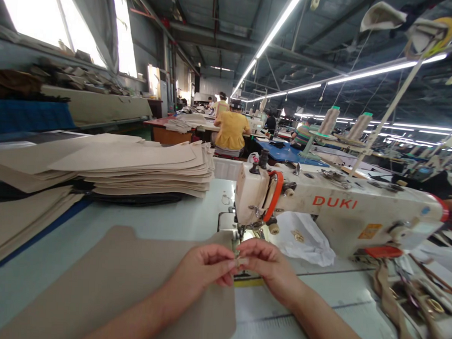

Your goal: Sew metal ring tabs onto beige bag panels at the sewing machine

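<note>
Both hands meet just in front of the needle area of a white sewing machine (336, 214). Thumb and fingers of my left hand (210, 264) pinch one end of a small beige strip (241, 261). My right hand (265, 258) pinches the strip's other end, its fingertips almost touching the left ones. Fingers cover most of the strip, so its exact shape is hidden. Under my left forearm a large beige fabric panel (131, 280) lies flat on the table, its upper right part reaching toward the presser foot.
A tall stack of beige panels (144, 161) sits at the left. White paper (301, 238) with small gold metal pieces (298, 236) lies under the machine arm. Beige straps (392, 301) and a gold ring (435, 305) are at the right. A person in yellow (232, 127) sits ahead.
</note>
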### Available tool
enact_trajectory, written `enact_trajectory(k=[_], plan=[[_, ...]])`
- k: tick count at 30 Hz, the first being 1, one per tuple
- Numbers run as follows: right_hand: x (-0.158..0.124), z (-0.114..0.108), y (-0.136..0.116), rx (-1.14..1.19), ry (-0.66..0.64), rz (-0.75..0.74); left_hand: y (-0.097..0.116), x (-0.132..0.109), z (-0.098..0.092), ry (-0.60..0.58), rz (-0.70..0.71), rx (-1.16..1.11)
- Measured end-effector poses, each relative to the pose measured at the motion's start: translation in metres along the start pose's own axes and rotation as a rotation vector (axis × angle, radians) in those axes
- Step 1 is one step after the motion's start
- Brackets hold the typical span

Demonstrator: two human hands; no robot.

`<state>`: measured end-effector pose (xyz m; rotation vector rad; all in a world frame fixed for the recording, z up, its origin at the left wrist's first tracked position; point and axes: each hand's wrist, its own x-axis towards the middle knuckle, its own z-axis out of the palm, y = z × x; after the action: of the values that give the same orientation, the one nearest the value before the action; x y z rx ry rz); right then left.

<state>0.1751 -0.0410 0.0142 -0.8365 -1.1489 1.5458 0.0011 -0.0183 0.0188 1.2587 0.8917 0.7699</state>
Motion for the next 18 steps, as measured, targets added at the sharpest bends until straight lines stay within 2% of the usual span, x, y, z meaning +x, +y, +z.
enact_trajectory(k=[2, 7, 12, 15, 18], plan=[[0.001, 0.002, 0.001, -0.008, 0.001, -0.003, -0.002, -0.001, 0.0, 0.015, 0.009, 0.019], [-0.001, 0.001, 0.003, -0.129, 0.105, -0.054, -0.008, -0.005, 0.0, 0.096, 0.117, 0.175], [-0.006, 0.003, 0.007, -0.234, 0.114, -0.129, -0.011, -0.01, 0.002, 0.162, 0.209, 0.309], [-0.004, 0.006, 0.011, -0.273, 0.154, -0.163, -0.007, -0.012, 0.002, 0.159, 0.204, 0.323], [0.0, 0.007, 0.012, -0.223, 0.162, -0.115, -0.002, -0.011, -0.001, 0.128, 0.131, 0.205]])
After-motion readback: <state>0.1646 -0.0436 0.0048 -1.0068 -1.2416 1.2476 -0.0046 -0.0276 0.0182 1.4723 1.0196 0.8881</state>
